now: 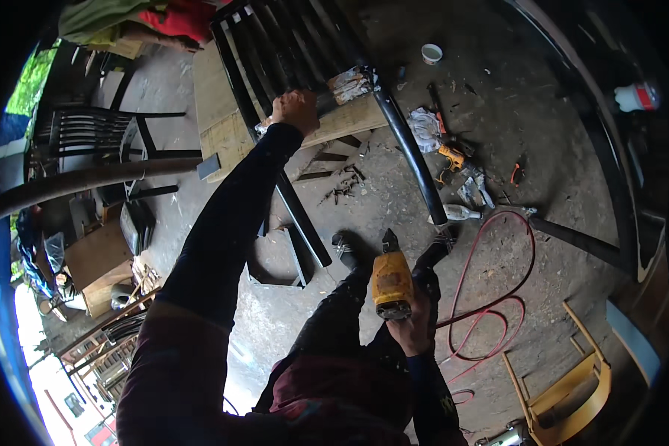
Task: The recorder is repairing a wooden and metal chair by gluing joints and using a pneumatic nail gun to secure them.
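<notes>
My right hand is wrapped round a worn yellow nail gun, held low before my legs with its dark nose pointing away from me. A red air hose trails off beside that hand. With my left arm stretched forward, my left hand is closed on the lower rail of a black slatted chair frame. The frame lies across a wooden board, and its long black legs reach back toward me. White-stained wrapping covers part of the rail, right of my left hand.
Red hose loops over the concrete floor at right, near a yellow-orange drill, pliers and a clear bottle. A yellow chair frame lies lower right. Another black chair stands left. Loose screws or scraps lie ahead.
</notes>
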Motion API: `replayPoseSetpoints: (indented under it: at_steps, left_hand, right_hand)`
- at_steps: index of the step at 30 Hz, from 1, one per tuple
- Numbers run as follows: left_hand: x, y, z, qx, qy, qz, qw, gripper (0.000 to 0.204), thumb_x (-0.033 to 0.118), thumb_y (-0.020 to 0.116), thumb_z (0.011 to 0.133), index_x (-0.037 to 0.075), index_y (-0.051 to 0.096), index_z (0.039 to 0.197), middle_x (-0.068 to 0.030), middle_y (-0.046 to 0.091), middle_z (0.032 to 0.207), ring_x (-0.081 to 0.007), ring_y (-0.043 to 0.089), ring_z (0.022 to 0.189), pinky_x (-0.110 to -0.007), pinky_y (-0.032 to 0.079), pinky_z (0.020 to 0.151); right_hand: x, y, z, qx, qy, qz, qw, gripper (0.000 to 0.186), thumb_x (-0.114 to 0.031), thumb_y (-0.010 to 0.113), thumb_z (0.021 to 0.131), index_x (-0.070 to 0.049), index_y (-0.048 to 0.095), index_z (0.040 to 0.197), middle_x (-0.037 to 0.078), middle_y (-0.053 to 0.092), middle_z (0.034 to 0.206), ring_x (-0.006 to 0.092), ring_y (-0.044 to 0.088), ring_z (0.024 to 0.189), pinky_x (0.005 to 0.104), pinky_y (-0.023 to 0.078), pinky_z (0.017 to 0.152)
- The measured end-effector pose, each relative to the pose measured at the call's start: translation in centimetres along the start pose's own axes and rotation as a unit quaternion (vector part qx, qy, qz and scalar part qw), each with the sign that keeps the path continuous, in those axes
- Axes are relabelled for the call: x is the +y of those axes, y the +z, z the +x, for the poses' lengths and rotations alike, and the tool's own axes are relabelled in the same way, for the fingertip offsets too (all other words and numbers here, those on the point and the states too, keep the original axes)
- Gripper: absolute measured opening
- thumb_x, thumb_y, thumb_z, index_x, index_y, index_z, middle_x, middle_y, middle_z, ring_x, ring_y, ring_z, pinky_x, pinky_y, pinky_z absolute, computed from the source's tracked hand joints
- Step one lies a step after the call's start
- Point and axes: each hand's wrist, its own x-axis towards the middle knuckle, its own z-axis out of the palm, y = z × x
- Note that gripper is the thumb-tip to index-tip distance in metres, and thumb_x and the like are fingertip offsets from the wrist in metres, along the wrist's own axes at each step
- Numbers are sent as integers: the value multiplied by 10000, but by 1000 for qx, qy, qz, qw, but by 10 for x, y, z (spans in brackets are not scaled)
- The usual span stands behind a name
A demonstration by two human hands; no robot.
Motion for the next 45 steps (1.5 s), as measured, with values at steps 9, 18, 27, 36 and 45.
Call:
replayPoseSetpoints:
  at_steps: [9, 18, 27, 36, 45]
  left_hand:
    - [7, 1, 7, 18, 21, -88, 996, 591, 387, 800, 757, 53, 623, 1211, -218, 705, 1028, -378, 683, 999, -471, 537, 876]
    - [21, -4, 32, -71, 21, -41, 996, 615, 284, 831, 755, -45, 547, 1190, -257, 688, 956, -390, 678, 989, -456, 535, 857]
    - [17, 19, 27, 8, 55, -6, 998, 469, 140, 742, 753, -103, 603, 1128, -250, 590, 1071, -377, 610, 1003, -465, 533, 866]
    - [19, 11, 22, -17, 13, 15, 1000, 550, 120, 558, 913, -164, 450, 1372, -394, 524, 1260, -534, 522, 1219, -585, 419, 1060]
    - [9, 13, 32, -42, 27, -38, 998, 446, 95, 506, 937, -137, 539, 1316, -426, 513, 1284, -596, 495, 1223, -675, 407, 1025]
  right_hand:
    - [-54, -71, -25, 8, -106, -361, 927, 457, -159, 795, 762, 30, 635, 1147, 165, 695, 1058, 298, 713, 928, 360, 569, 791]
    - [-103, -123, -8, -17, -68, -349, 935, 502, -46, 714, 862, 65, 519, 1311, 106, 653, 1132, 201, 683, 971, 337, 581, 848]
    - [-176, -84, 98, 84, 42, -591, 801, 487, -50, 800, 753, 19, 581, 1182, 166, 678, 1074, 247, 691, 980, 353, 551, 840]
    - [-313, 88, 318, -110, 68, -597, 792, 431, -97, 677, 830, 9, 567, 1233, 155, 667, 1101, 235, 681, 972, 372, 577, 793]
    - [-296, 201, 486, -139, 407, -614, 662, 173, -88, 634, 791, -9, 625, 945, 12, 553, 657, 86, 535, 494, 254, 478, 460]
